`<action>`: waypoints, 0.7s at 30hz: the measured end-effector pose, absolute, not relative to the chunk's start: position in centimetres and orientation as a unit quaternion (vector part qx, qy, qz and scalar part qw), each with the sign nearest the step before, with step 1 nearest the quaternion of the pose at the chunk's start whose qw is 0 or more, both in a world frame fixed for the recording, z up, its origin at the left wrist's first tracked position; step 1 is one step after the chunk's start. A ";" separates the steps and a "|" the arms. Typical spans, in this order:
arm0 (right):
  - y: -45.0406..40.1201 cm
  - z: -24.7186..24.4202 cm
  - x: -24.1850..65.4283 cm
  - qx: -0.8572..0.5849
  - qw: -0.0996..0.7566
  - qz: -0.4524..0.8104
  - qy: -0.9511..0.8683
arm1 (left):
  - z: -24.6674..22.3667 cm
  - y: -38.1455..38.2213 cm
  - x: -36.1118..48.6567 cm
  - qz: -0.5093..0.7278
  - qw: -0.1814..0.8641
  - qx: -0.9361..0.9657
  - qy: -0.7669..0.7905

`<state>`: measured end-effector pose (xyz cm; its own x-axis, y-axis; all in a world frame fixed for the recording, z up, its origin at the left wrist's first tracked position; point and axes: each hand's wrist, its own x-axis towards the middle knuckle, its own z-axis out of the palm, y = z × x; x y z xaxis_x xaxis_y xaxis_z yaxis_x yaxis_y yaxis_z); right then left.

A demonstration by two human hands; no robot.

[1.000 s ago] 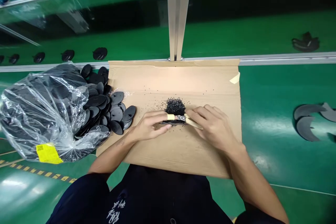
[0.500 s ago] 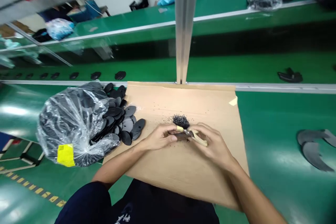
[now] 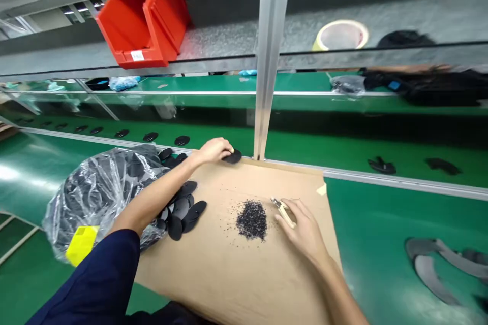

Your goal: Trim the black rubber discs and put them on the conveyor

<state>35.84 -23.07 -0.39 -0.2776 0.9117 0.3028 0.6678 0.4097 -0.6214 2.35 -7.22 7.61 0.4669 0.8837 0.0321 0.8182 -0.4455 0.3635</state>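
Note:
My left hand (image 3: 215, 151) reaches to the far edge of the cardboard sheet (image 3: 213, 274), closed on a flat black oval piece (image 3: 233, 156) beside the green belt. Over the cardboard's right part, my right hand (image 3: 303, 226) is closed round nippers (image 3: 285, 214) with cream handles, their metal jaws pointing up and left. A pile of small black scraps (image 3: 252, 220) lies left of the nippers. More black oval pieces (image 3: 181, 207) spill from a clear plastic bag (image 3: 99, 183) on the left, partly behind my left arm.
A row of black pieces (image 3: 151, 136) lies along the green belt (image 3: 324, 147) beyond the metal rail. A metal post (image 3: 267, 61) rises behind the cardboard. Overhead, the shelf holds a red bin (image 3: 152, 15) and a tape roll (image 3: 318, 43). Curved grey pieces (image 3: 429, 269) lie at right.
My left hand has moved away from the nippers, up to the cardboard's far edge with the black oval piece. My right hand still holds the nippers, now right of the scraps. The view has tilted upward.

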 end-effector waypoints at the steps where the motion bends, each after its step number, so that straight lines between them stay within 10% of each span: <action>1: -22.7 -0.8 36.4 -0.526 0.309 0.167 -0.775 | 7.6 -5.5 1.9 0.108 0.128 0.831 0.530; 10: -22.5 -2.1 37.8 -0.582 0.221 0.044 -0.782 | 4.7 -2.2 0.6 0.046 0.084 0.771 0.629; 21: -15.1 3.9 47.2 -0.700 0.178 0.072 -0.688 | 2.8 -16.3 -8.1 0.177 0.054 0.857 0.481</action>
<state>47.22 -15.08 3.85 0.0432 0.9886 0.1440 0.9369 0.0100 -0.3494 -8.08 -16.29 2.77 0.4757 0.8432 0.2506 0.8049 -0.5321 0.2626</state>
